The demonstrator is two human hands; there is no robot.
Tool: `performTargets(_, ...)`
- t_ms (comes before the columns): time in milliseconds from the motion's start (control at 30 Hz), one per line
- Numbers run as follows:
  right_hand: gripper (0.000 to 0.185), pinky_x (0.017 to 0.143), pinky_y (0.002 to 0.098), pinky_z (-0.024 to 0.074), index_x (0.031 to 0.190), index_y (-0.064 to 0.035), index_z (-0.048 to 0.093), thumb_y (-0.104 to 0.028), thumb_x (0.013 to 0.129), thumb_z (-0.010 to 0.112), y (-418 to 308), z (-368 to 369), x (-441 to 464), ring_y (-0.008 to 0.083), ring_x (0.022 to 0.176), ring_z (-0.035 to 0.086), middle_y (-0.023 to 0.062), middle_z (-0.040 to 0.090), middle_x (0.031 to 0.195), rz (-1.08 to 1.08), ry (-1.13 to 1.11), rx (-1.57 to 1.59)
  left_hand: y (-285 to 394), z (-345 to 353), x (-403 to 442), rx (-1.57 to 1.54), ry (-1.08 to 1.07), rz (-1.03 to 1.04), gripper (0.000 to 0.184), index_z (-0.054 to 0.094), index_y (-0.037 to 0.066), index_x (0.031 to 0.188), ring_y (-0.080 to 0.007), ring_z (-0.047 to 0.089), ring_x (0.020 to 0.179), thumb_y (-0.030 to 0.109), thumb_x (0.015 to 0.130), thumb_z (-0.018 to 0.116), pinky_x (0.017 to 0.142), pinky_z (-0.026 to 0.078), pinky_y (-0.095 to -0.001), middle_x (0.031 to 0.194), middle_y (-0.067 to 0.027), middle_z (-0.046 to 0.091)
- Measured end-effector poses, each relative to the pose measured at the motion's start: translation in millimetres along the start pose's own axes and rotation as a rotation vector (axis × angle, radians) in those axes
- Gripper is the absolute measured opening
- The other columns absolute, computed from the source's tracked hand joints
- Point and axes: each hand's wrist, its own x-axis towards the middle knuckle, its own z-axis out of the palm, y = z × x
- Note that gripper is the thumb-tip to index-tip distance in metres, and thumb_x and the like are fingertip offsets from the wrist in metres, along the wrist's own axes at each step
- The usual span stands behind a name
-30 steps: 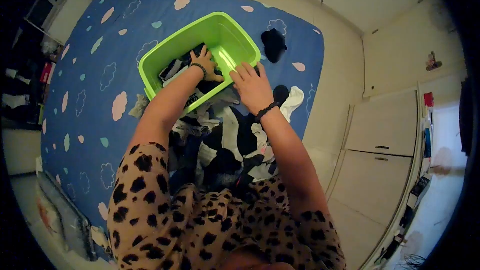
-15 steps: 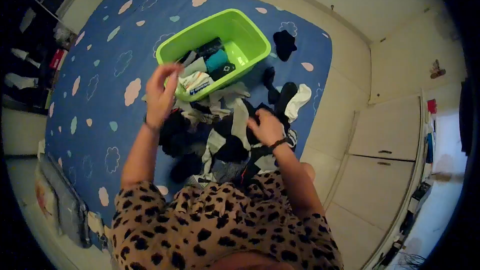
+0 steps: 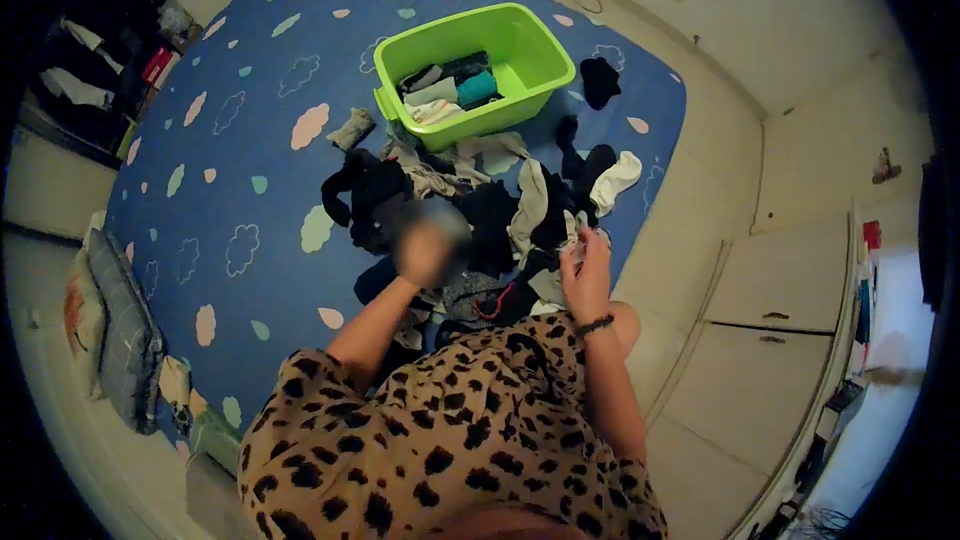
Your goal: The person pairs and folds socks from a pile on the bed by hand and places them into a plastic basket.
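My right hand (image 3: 588, 275) is at the right side of a pile of loose socks, its fingers closed on a small light sock (image 3: 574, 230) with dark marks. At the middle of the pile, my left hand (image 3: 425, 255) is smeared by a blur, so its fingers and anything in them cannot be made out. Black socks (image 3: 490, 225), a long light grey sock (image 3: 529, 210) and a dark grey sock (image 3: 470, 300) lie around the hands. Right of the pile is a white sock (image 3: 616, 182).
Beyond the pile stands a green tub (image 3: 500, 125) holding several folded items, among them a teal one (image 3: 477, 89). A black item (image 3: 600, 83) lies right of the tub. Everything rests on a blue cloud-print bedsheet (image 3: 270, 130). Pillows (image 3: 125, 340) are at the left edge.
My left hand has moved from the tub's near left corner down to the pile. My right hand has shifted right and toward me, now with a light sock in it. The view has shifted.
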Motion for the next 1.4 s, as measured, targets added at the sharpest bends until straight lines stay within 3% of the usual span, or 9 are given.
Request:
performTargets(133,0.037,0.09,0.0378,0.0439,0.118,0.0002,0.051,-0.004,0.082,0.061,-7.7,-22.9,-57.4,0.0336,0.103,0.054,0.0177,0.054,0.112,0.05,-0.008,0.176,7.5,-86.2,52.4,-0.182,0.021,-0.046,0.031,0.059,0.006,0.114,-0.0275,0.061,0.096,0.024,0.089,0.058,0.081,0.05,-0.0407,0.109,-0.0112,0.062)
performTargets(200,0.031,0.087,0.0359,0.0452,0.113,0.0004,0.053,-0.003,0.083,0.06,-13.4,-33.3,-78.2,0.0307,0.1,0.056,0.0163,0.056,0.108,0.167,-0.049,0.236,-37.8,-63.7,39.5,-1.743,0.082,-0.805,0.028,0.055,0.005,0.119,-0.0231,0.061,0.1,0.019,0.096,0.05,0.085,0.05,-0.04,0.114,-0.009,0.061)
performTargets(467,0.02,0.084,0.0314,0.0471,0.106,0.0001,0.058,-0.003,0.087,0.058,-39.2,-36.6,-90.4,0.0191,0.095,0.06,0.0102,0.062,0.1,0.24,-0.115,0.512,32.3,-172.7,71.1,-1.995,0.167,-0.641,0.029,0.047,0.007,0.125,-0.0196,0.061,0.099,0.014,0.098,0.043,0.086,0.051,-0.0361,0.112,-0.0072,0.058)
performTargets(667,0.021,0.08,0.0273,0.0453,0.113,-0.0005,0.054,-0.007,0.093,0.051,-74.4,-36.7,-99.9,0.0193,0.089,0.058,0.0076,0.06,0.1,0.349,0.038,0.86,184.6,-116.7,31.9,-1.697,-0.355,-0.582,0.05,0.032,0.004,0.14,-0.0133,0.046,0.115,0.011,0.095,0.053,0.097,0.04,-0.0287,0.129,-0.0072,0.048)
performTargets(733,0.028,0.078,0.0348,0.0478,0.116,0.0016,0.053,-0.009,0.091,0.05,-48.6,-42.1,-122.7,0.0292,0.09,0.062,0.0188,0.063,0.097,0.314,-0.245,0.369,225.7,-70.9,4.8,-1.753,-0.221,-0.523,0.057,0.027,0.005,0.144,-0.0139,0.047,0.112,0.015,0.095,0.055,0.094,0.041,-0.0295,0.129,-0.0069,0.047)
performTargets(1133,0.03,0.085,0.0304,0.0455,0.105,0.0034,0.057,-0.019,0.099,0.039,-13.8,-59.3,-190.6,0.019,0.097,0.057,0.0103,0.061,0.109,0.359,0.023,0.257,225.4,-40.5,-11.9,-1.703,-0.662,-0.747,0.036,0.056,0.003,0.12,-0.0116,0.057,0.095,0.021,0.09,0.062,0.08,0.048,-0.0277,0.107,-0.0053,0.061)
performTargets(1200,0.031,0.088,0.0292,0.0449,0.11,0.0025,0.057,-0.02,0.1,0.038,-34.0,-63.6,-174.9,0.0205,0.099,0.057,0.0104,0.06,0.111,0.675,0.038,1.202,213.7,-67.2,-8.0,-1.579,-0.755,-0.736,0.038,0.053,-0.001,0.119,-0.0067,0.054,0.082,0.026,0.093,0.062,0.069,0.045,-0.024,0.104,-0.0069,0.06)
performTargets(1300,0.034,0.088,0.0299,0.0454,0.117,0.0025,0.054,-0.024,0.099,0.042,-13.3,-69.7,-161.6,0.0205,0.098,0.058,0.0126,0.061,0.111,0.286,-0.097,0.632,176.6,-69.7,-13.4,-1.478,-0.615,-0.613,0.021,0.063,0.005,0.102,-0.0059,0.053,0.073,0.023,0.091,0.064,0.062,0.044,-0.0247,0.083,-0.0003,0.062)
performTargets(1400,0.032,0.077,0.0275,0.0468,0.123,-0.0012,0.052,-0.017,0.095,0.052,37.5,-61.7,-198.0,0.0186,0.083,0.058,0.0079,0.06,0.101,0.57,0.138,1.887,120.1,-59.8,-6.4,-0.986,-0.168,-0.592,0.01,0.061,0.004,0.095,-0.0083,0.049,0.065,0.009,0.087,0.059,0.06,0.042,-0.0246,0.073,-0.001,0.058)
